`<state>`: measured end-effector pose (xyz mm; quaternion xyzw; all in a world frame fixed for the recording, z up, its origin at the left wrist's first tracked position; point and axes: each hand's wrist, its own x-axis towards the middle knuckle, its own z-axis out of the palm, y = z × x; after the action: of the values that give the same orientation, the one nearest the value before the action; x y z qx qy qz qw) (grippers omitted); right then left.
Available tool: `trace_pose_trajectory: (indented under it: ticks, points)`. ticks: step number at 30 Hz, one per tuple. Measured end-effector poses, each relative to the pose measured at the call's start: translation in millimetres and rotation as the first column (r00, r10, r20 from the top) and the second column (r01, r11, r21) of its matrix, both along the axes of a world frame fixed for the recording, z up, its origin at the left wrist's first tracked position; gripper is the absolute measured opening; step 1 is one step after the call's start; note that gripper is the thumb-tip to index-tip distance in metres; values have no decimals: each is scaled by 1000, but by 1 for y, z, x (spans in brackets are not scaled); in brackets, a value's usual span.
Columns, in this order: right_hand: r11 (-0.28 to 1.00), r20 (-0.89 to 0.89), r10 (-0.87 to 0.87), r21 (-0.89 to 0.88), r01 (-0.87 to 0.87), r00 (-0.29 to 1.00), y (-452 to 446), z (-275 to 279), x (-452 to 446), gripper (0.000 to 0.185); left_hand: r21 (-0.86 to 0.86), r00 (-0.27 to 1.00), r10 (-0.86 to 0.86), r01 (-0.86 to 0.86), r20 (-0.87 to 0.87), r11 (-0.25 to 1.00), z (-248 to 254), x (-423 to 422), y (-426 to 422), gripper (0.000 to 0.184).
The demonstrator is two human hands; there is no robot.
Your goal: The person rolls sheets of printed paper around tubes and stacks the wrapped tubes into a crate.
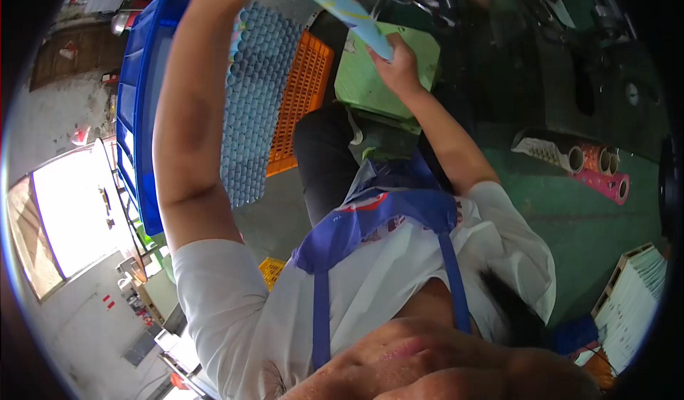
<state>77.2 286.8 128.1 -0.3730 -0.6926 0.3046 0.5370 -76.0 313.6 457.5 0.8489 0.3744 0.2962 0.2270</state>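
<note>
My right hand is closed around the narrow lower end of a light blue patterned paper cone, in front of a green stool-like surface. The cone slants up to the left, and its wider end runs to the top edge of the view. My left forearm reaches up past the top edge, so the left hand is out of sight. Beside that arm, many light blue tubes or cones are stacked with their round open ends showing.
A blue plastic crate stands at left, an orange crate behind the stack. Dark machinery fills the upper right. Patterned rolls lie on the green floor. White stacked sheets are at lower right.
</note>
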Motion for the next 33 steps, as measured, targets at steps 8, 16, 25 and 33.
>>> trace_pose_trajectory:
  ticks: [8,16,25,33]
  points:
    - [969,243,-23,-235,82,970,-36,73,60,35,-222,918,283,-226,277,949,9,-36,-52,34]
    - [954,278,9,-290,75,961,-81,111,81,36,84,800,-169,147,576,986,-29,-45,-42,21]
    - [974,387,-197,-26,224,901,-103,135,97,30,317,633,-418,273,651,908,-36,-40,-52,16]
    - [915,485,-382,319,247,787,-83,135,120,25,206,751,122,-328,649,922,-15,-17,-109,18]
